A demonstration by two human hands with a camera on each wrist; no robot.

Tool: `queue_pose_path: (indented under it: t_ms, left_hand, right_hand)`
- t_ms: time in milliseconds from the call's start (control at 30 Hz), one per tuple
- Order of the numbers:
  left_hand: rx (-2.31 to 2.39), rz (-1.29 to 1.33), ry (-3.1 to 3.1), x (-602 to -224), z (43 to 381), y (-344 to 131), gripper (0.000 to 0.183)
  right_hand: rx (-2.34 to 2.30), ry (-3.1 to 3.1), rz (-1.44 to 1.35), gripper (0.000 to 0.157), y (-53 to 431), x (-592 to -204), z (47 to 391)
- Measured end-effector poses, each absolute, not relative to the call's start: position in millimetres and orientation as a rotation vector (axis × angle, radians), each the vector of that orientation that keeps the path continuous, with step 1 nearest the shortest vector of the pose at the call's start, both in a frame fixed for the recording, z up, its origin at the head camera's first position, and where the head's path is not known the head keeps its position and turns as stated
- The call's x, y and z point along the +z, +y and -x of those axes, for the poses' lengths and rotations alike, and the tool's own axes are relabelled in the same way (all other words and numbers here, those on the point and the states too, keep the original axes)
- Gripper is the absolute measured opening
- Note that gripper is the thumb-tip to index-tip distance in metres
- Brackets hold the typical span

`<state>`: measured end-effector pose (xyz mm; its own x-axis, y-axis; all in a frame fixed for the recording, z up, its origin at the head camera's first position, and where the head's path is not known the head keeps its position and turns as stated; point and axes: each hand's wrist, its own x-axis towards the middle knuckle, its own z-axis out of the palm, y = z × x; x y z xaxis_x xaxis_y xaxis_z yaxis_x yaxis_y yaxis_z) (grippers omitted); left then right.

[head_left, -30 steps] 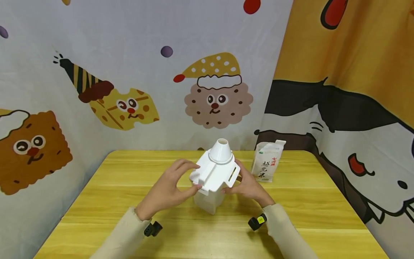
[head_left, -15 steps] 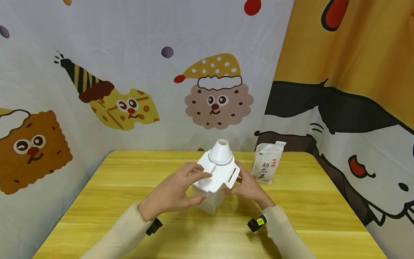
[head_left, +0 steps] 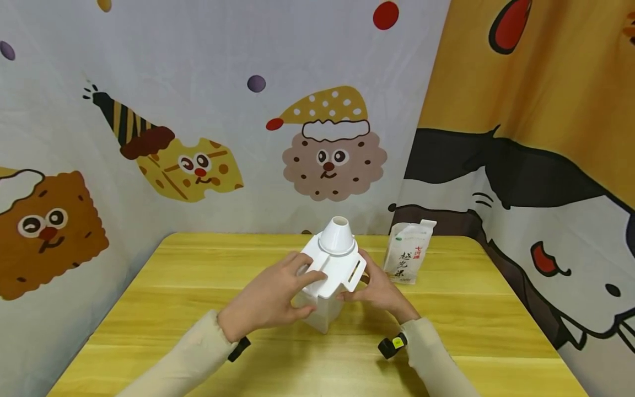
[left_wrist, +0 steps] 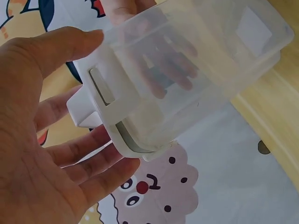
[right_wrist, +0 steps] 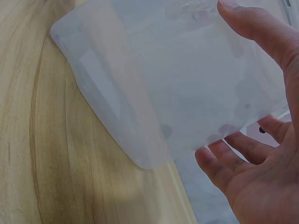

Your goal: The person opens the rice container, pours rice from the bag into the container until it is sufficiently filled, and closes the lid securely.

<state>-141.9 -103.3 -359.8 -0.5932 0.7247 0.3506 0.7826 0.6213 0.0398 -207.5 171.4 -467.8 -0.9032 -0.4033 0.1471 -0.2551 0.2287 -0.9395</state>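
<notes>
Carefully, a person in cream sleeves [head_left: 436, 358] steadies a tall, translucent plastic container [head_left: 326, 315] between both hands at a yellow wood-grain table [head_left: 476, 331]. The container is near the middle of the tabletop, tilted in the left wrist camera's view; whether its base sits flat cannot be told.

The right hand [head_left: 379, 292] grasps the container from its right side, thumb against one wall and fingers against another. The left hand [head_left: 270, 295] is spread loosely over the near left part of a flat white plastic lid [head_left: 342, 271], its fingers bent only slightly and touching the lid, its thumb reaching down beside the rim.

A white cone with a round hole at its tip [head_left: 337, 238] rises from the lid's far half, and a white slotted tab [head_left: 354, 272] projects just beside the right hand. Through the clear wall, a pale rectangular patch [left_wrist: 255, 31] shows near the container's base.

Beyond the right hand, a white bag printed with black and red characters [head_left: 409, 252] stands at the back of the table. Behind hangs a white cloth backdrop [head_left: 198, 55] with cartoon biscuits and cheese, next to an orange cloth [head_left: 471, 71] bearing a black-and-white animal.
</notes>
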Motion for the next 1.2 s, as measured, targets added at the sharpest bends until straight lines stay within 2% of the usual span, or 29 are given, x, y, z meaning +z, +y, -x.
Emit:
queue_pose_path:
  t_ms: [300,567,1200]
  left_hand:
    - [-0.194,1.184,-2.523,-363,141,-99,0.059]
    - [-0.135,1.126,-2.505,-364,142,-95,0.051]
    - [-0.012,1.123,-2.382,-373,139,-85,0.045]
  right_hand:
    - [-1.773,2.356,0.627,0.110,170,-472,209]
    - [-1.795,2.325,0.637,0.110,170,-474,208]
    - [-1.783,2.327,0.606,0.112,171,-469,206]
